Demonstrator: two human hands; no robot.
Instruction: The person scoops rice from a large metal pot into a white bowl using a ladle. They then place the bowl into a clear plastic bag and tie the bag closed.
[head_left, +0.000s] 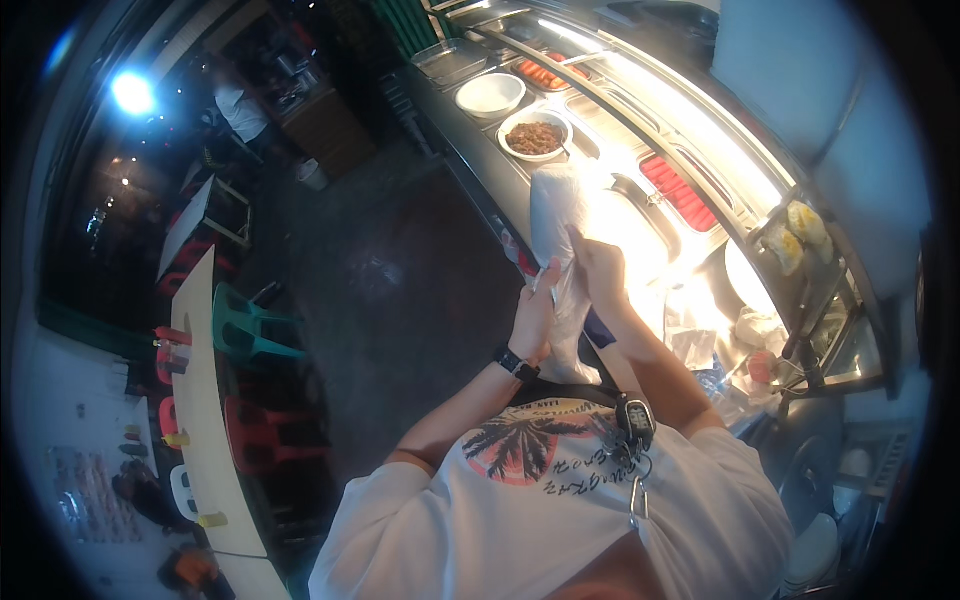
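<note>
Both hands are on a long white plastic bundle (556, 217) in front of my chest, beside the food counter. My left hand (534, 311) grips its lower left side, with a watch on that wrist. On the upper right side, my right hand (598, 266) holds the plastic, the fingers partly hidden by it and by glare. Just beyond the bundle's top is a white bowl of chopped cooked food (535, 136) with a utensil in it. What is inside the bundle cannot be told.
Behind a curved display frame (660, 127) lie trays of red sausages (679, 193) and hot dogs (551, 73). An empty white bowl (490, 95) stands farther along. Fried eggs (795, 236) are at the right. Left are a long table (201, 390), plastic chairs (244, 322) and several people.
</note>
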